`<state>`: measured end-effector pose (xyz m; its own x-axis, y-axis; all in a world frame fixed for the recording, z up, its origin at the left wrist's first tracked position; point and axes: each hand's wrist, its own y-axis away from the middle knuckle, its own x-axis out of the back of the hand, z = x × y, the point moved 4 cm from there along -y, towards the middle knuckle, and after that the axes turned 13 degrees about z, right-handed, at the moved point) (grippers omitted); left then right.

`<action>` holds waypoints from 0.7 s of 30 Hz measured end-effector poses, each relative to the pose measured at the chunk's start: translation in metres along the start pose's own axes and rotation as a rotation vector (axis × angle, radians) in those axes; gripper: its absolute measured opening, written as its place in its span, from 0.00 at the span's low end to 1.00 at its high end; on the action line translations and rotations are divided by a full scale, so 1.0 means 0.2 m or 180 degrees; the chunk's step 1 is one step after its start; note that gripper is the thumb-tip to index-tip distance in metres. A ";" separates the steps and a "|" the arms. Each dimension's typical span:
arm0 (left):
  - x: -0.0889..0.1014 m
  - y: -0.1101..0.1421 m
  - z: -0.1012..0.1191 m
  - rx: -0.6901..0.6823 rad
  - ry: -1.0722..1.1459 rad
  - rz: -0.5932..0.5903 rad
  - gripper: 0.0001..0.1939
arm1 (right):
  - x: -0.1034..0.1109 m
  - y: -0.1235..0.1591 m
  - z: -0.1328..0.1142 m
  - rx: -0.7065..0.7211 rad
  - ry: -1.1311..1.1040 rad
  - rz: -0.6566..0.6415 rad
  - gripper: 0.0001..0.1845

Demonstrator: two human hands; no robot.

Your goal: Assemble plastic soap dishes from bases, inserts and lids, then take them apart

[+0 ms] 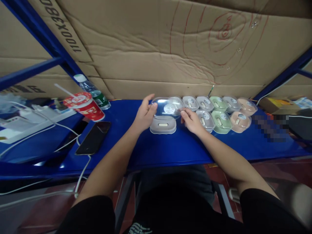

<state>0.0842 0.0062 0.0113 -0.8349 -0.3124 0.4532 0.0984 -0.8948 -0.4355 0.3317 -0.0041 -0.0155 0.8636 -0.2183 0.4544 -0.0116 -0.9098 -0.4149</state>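
i see left hand and right hand gripping clear lid near table's far edge. too loose pinch may drop it.

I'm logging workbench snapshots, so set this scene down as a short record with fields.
left hand: thumb at the left edge of the clear lid
right hand: fingertips at the lid's right edge; grip unclear
lid: clear, round sticker, above the open base
base: greyish, pale bar inside
right side: lidded boxes, grey, green and peach, in two rows
left side: red cup with straw, bottle, dark phone
surface: blue tabletop
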 end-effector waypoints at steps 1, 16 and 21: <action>-0.01 0.01 0.01 0.0006 -0.0052 -0.0177 0.29 | 0.00 0.00 0.00 -0.0072 -0.0073 -0.0003 0.35; -0.03 0.06 -0.04 -0.0210 -0.2736 -0.1375 0.31 | -0.13 0.01 0.07 0.0028 0.1103 -0.1106 0.37; -0.02 0.03 -0.08 0.0044 -0.2649 -0.1517 0.34 | -0.13 0.01 0.06 0.0026 0.1232 -0.1076 0.38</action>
<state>0.0798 0.0073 -0.0061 -0.1371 -0.0361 0.9899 -0.1413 -0.9884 -0.0556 0.3150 0.0044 -0.0369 0.5686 -0.0284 0.8221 0.2413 -0.9497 -0.1997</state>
